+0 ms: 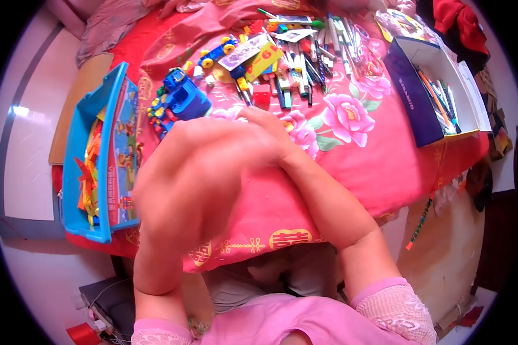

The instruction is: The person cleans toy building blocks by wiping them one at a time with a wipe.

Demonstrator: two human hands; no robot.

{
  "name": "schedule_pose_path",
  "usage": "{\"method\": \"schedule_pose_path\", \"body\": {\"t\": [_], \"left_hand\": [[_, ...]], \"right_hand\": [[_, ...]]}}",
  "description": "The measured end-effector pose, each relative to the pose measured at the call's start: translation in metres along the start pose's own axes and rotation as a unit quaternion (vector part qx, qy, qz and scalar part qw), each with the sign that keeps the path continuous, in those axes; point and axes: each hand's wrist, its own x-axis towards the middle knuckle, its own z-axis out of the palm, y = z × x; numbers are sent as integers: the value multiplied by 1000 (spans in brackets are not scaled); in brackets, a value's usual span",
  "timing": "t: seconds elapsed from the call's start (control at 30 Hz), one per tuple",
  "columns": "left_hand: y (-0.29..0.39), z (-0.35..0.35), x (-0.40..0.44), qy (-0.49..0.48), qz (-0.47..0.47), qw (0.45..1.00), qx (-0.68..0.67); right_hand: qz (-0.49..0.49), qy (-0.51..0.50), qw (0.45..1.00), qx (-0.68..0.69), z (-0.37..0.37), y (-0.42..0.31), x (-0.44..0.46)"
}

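My left hand is raised close to the camera over the red cloth and is blurred by motion. Its fingers cannot be made out, nor whether it holds anything. My right hand lies behind it, partly covered, with its fingers largely hidden. Just beyond the hands are a red block and a heap of markers. A blue toy vehicle with small blocks around it stands to the upper left of the hands.
A blue bin of orange and yellow pieces stands at the left edge. At the right is a dark blue box holding pens. Cards and a small wheeled toy lie at the back. A patterned pencil shows beyond the table's right front edge.
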Motion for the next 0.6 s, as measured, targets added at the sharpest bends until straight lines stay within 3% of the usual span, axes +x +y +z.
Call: {"method": "schedule_pose_path", "body": {"t": [0.13, 0.27, 0.33, 0.37, 0.43, 0.53, 0.6], "left_hand": [[66, -11, 22, 15, 19, 993, -119], [116, -32, 23, -11, -188, 980, -62], [106, -37, 17, -21, -173, 977, -125], [81, -43, 5, -26, -103, 973, -207], [46, -25, -10, -1, -25, 971, -238], [-19, 36, -16, 83, -6, 993, -86], [-62, 73, 10, 29, -36, 997, -69]], "right_hand": [[-4, 16, 1000, 12, -2, -2, 0], [7, 16, 1000, 11, 0, -3, 1], [4, 16, 1000, 12, 0, -3, 2], [2, 15, 1000, 11, 0, -2, 1], [10, 18, 1000, 13, 0, -2, 0], [-10, 28, 999, 15, 6, 3, 2], [8, 2, 1000, 8, 6, 4, 0]]}}
